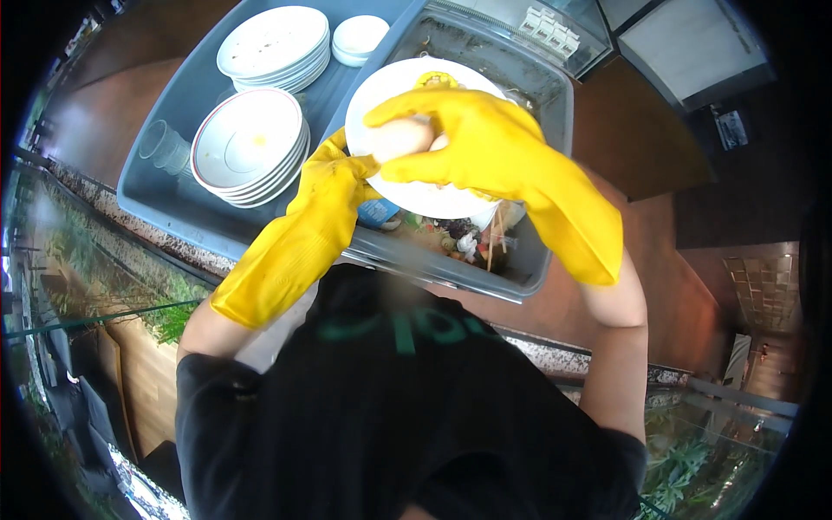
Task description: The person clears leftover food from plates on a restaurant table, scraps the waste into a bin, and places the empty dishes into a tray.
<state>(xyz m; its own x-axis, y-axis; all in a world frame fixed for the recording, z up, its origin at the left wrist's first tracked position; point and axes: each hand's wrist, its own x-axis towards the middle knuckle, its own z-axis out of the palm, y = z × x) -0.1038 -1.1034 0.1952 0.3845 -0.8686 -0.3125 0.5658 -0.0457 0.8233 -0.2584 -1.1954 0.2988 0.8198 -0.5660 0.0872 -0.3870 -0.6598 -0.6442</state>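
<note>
A white plate (433, 204) is tilted over a grey tub (548, 130). My left hand (322, 192), in a yellow rubber glove, grips the plate by its left edge, with some of the fingers hidden beneath it. My right hand (485, 139), gloved the same way, reaches across the plate. Its fingers curl around pale, rounded, egg-like pieces (404, 137) on the plate; what exactly they are I cannot make out. A yellow patch (436, 81) shows at the plate's far side. Under the plate, food scraps (451, 236) with chopsticks (492, 247) and crumpled paper lie in the tub.
Left of the tub, a blue-grey bin (139, 186) holds a stack of white plates (273, 43), red-rimmed plates (247, 139), small bowls (360, 36) and clear cups (165, 146). Beyond the tub stands a glass-sided case (572, 52). Green plants (178, 321) sit behind glass at lower left.
</note>
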